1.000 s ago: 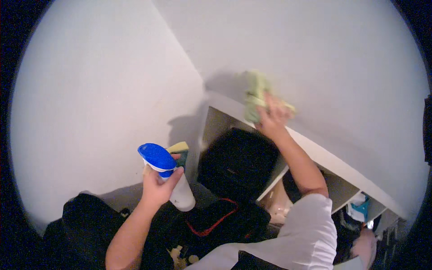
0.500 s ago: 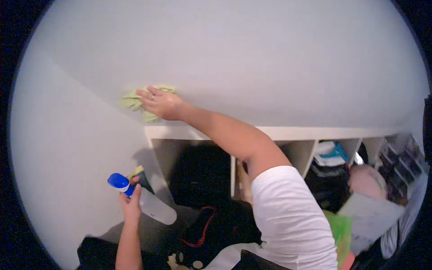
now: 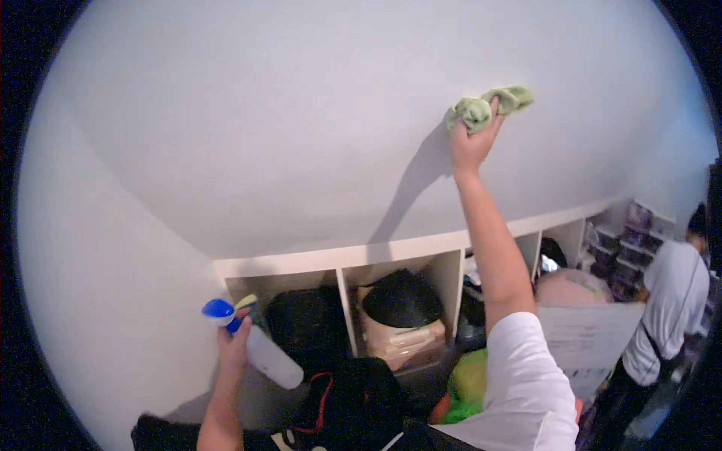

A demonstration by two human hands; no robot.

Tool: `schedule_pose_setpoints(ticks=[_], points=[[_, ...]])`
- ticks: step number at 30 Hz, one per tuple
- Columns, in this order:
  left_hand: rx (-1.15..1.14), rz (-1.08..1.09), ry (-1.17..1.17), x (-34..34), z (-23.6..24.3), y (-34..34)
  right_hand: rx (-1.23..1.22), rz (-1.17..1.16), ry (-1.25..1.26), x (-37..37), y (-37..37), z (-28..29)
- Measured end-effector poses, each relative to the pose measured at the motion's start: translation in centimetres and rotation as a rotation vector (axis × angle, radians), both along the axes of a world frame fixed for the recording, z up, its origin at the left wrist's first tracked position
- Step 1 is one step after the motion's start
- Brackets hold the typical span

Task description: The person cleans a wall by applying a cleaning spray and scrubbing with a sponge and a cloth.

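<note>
My right hand (image 3: 474,150) is stretched up and forward, its fingers closed round a bunched light green cloth (image 3: 472,114). The cloth is up at the pale wall (image 3: 301,135); whether it touches the surface I cannot tell. Low on the left, my left hand (image 3: 233,347) grips the neck of a spray bottle (image 3: 274,361) with a whitish body and a blue head. The bottle is tilted, its base toward the lower right. Behind its neck shows part of a yellow and dark green piece, perhaps a sponge, partly hidden by the hand.
Below the wall runs a white cubby shelf (image 3: 401,252) holding black bags (image 3: 308,319) and a box (image 3: 402,342). A green plastic bag (image 3: 468,387) lies by my right arm. At the far right stands a person in a white shirt (image 3: 669,301), near stacked drawers (image 3: 628,252).
My right hand has moved the cloth from the left corner of the wall up and far to the right. The left hand still holds the spray bottle. A person has come into view at right.
</note>
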State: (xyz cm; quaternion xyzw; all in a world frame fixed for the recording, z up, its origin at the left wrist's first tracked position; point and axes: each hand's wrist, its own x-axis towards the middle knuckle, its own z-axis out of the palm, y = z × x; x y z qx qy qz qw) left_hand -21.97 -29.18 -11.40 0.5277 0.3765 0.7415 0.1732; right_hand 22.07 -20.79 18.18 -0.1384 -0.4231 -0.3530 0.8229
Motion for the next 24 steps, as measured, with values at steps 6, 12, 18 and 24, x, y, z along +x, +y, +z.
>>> schedule_pose_setpoints(ticks=[6,12,18,24], points=[[0.044,0.001,-0.053,3.8,4.0,-2.1,0.009,-0.251,-0.349,-20.2,-1.8,1.3],[0.038,0.013,-0.286,8.2,8.1,-4.9,0.017,-0.607,-1.140,-24.9,-0.8,0.0],[0.118,0.141,-0.188,10.4,7.8,-7.5,-0.535,-0.577,-1.776,-19.9,-6.5,-8.4],[0.081,0.012,-0.074,14.3,9.1,-10.8,-0.303,-0.422,-1.731,-9.2,-10.1,-9.8]])
